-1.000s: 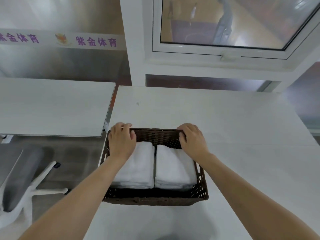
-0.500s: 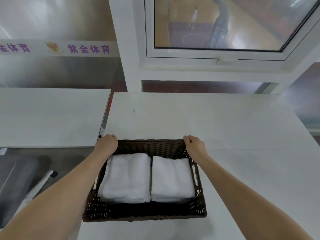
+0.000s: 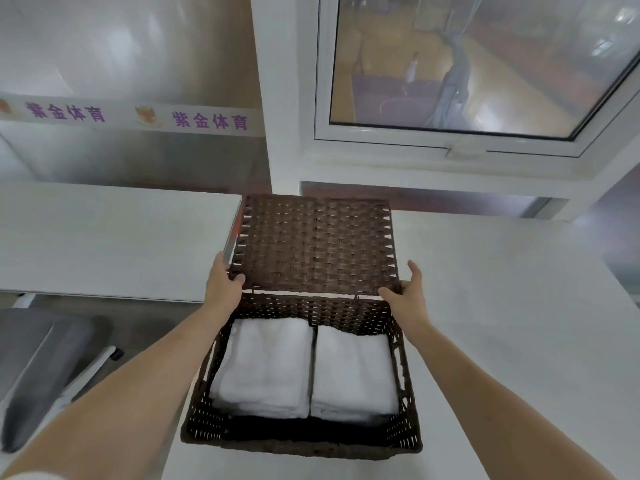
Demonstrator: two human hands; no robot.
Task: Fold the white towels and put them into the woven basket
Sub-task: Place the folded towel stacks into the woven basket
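- currently, the woven basket (image 3: 301,434) sits on the white bench (image 3: 502,306), at its left front edge, with its hinged lid (image 3: 313,242) raised upright behind the opening.
- the left hand (image 3: 221,289) has the lid's lower left corner in its grip: thumb on the inner face, the other fingers wrapped behind the edge and hidden from view.
- the right hand (image 3: 410,296) has the lower right corner: thumb tip on the weave, the remaining fingers extended and loosely spread along the side edge, so this grip reads as partly open and light.
- judgement: a hand at each corner keeps the lid level about its hinge line, which suits a controlled swing down over the contents.
- the white towels (image 3: 304,368) lie inside the basket as two folded stacks side by side, touching along a centre line and set toward the rear wall; a dark strip of basket floor shows in front of them.
- both stacks look flat, square-edged and thick-piled, with layered folds visible at the near ends; they sit below the rim.
- judgement: folding and loading appear complete; closing the lid looks like the step in hand.
- no loose towel is visible on the bench.
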